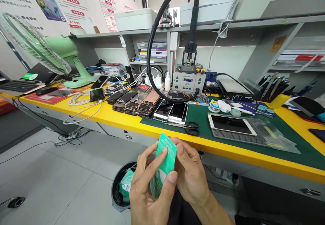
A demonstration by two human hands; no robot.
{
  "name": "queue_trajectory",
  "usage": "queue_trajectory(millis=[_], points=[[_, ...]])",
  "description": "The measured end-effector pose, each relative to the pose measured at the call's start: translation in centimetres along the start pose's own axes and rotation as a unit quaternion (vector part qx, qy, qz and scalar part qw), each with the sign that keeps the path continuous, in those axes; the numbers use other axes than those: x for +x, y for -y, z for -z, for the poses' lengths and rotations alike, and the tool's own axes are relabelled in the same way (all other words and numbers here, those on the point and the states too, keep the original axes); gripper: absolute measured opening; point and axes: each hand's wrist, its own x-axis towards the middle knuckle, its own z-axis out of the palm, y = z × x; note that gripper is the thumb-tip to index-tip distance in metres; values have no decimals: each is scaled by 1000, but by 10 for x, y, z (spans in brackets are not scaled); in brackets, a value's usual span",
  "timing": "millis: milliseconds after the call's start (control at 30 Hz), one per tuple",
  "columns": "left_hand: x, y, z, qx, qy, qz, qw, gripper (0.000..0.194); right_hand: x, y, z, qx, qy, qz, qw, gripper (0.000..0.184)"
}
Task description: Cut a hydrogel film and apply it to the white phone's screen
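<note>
A green printed film packet (164, 162), with white lettering that includes "SKIN" and "HYDROGEL", is tilted up between my hands in front of the bench edge. My left hand (149, 184) grips it along both sides, thumb at the lower right and fingers across its face. At the packet's upper right edge, the thumb and fingers of my right hand (190, 170) are pinched together. Parts of the packet's lower half are hidden behind my left fingers. Black-handled scissors (192, 128) lie on the green mat (198, 116) just beyond the packet.
White phones (175, 111) and stacked phone parts (148, 103) lie behind the scissors. A white tablet (232, 124) rests on a perforated plate to the right. Below my left hand stands a bin (115, 187) holding green wrappers. A black hose (149, 45) arches over the bench.
</note>
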Motion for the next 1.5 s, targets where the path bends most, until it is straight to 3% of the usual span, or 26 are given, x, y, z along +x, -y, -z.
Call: queue_trajectory(millis=[133,267,367,433,533,600,633,700,767,800,867,933,1000,1167,1367,1500], points=[[4,0,3,67,20,-54,996,39,1,2,4,-18,-12,-8,1000,27],[18,-2,12,221,39,-200,954,61,8,18,20,-129,12,-33,991,42],[29,0,23,275,71,-259,923,83,15,36,36,-261,62,-68,961,24],[33,2,31,260,74,-207,940,87,19,46,43,-286,55,-57,955,26],[33,4,36,101,13,28,994,72,20,53,49,-277,24,-34,960,27],[31,5,34,-63,7,182,981,57,18,52,49,-278,23,-22,960,27],[30,5,32,-125,25,225,966,49,16,51,49,-286,27,-17,958,26],[27,7,27,-165,70,242,954,30,11,50,48,-324,37,-3,945,22],[26,10,24,-110,77,180,974,15,7,50,47,-403,54,24,913,13],[25,12,23,-69,68,117,988,7,6,51,47,-449,70,52,890,7],[25,17,21,5,44,-68,997,26,6,52,49,-514,128,145,836,11],[26,23,21,57,27,-253,965,52,8,52,52,-526,189,259,788,28],[26,28,20,94,11,-361,928,62,10,48,58,-516,215,355,749,42],[20,31,17,145,-33,-400,904,56,5,31,68,-513,190,463,698,57],[14,29,14,157,-71,-400,900,41,-2,20,64,-508,161,506,678,58],[12,33,11,153,-77,-384,907,43,-2,15,64,-504,150,513,679,55]])
